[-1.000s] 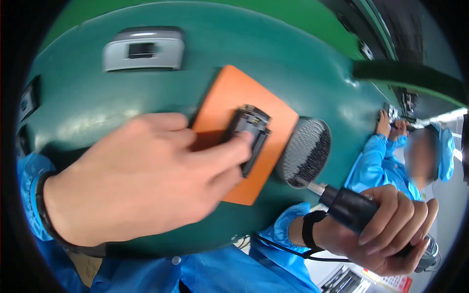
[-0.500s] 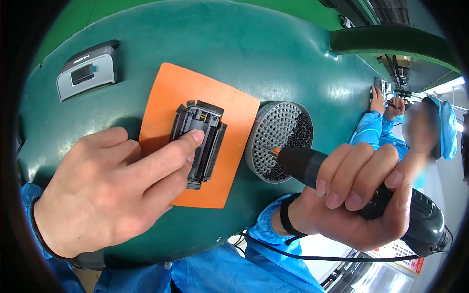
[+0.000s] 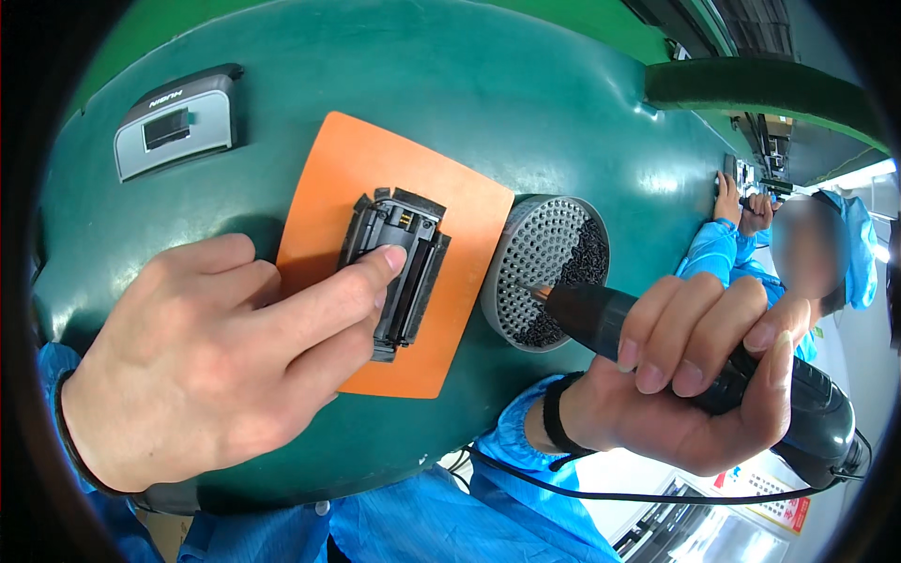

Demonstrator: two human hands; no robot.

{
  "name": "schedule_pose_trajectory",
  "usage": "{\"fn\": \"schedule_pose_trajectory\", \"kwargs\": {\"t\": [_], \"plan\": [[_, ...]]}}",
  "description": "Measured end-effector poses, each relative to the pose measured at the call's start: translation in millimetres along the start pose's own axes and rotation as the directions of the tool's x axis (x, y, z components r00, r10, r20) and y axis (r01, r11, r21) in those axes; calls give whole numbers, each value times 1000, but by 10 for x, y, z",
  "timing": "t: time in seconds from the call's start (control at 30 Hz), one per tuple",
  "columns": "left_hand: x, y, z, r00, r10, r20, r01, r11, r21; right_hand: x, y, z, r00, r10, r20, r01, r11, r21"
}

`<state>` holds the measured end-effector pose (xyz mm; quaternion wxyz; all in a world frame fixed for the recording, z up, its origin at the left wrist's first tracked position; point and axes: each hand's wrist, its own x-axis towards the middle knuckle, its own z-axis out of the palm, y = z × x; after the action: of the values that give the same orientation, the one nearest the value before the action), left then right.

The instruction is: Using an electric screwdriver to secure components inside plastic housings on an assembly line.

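Around the orange mat [image 3: 375, 178], bare green table [image 3: 450, 84] lies open behind. A grey device [image 3: 174, 122] blocks its far-left side, a round screw tray [image 3: 540, 249] crowds its right edge.

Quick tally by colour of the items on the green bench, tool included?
Orange: 1, mat
Black: 2, plastic part, electric screwdriver
Grey: 2, perforated screw tray, small device
Total: 5

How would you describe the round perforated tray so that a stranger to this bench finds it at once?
Start at the green table and find the orange mat at its middle. Just right of the mat sits the round perforated tray, with the tip of the electric screwdriver over it. It alone is circular, grey and full of small holes.
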<state>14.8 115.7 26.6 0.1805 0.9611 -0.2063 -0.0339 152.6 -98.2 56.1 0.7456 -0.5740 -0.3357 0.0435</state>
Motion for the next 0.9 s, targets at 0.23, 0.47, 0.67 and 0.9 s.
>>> {"fn": "schedule_pose_trajectory", "kwargs": {"t": [0.23,0.47,0.67,0.9], "plan": [[26,-42,-13,1000,-7,-3,7,1000,-20,43,49,28,998,-26,-49,25,1000,-5],[121,-108,-23,1000,2,14,-2,999,-33,100,135,-52,1000,11,-11,-11,1000,-15],[158,-174,16,999,44,10,-43,994,-105,97,-106,-6,995,-26,-97,23,999,-32],[77,-222,22,999,44,-26,-49,974,-222,-55,-251,472,993,6,120,-22,991,130]]}}
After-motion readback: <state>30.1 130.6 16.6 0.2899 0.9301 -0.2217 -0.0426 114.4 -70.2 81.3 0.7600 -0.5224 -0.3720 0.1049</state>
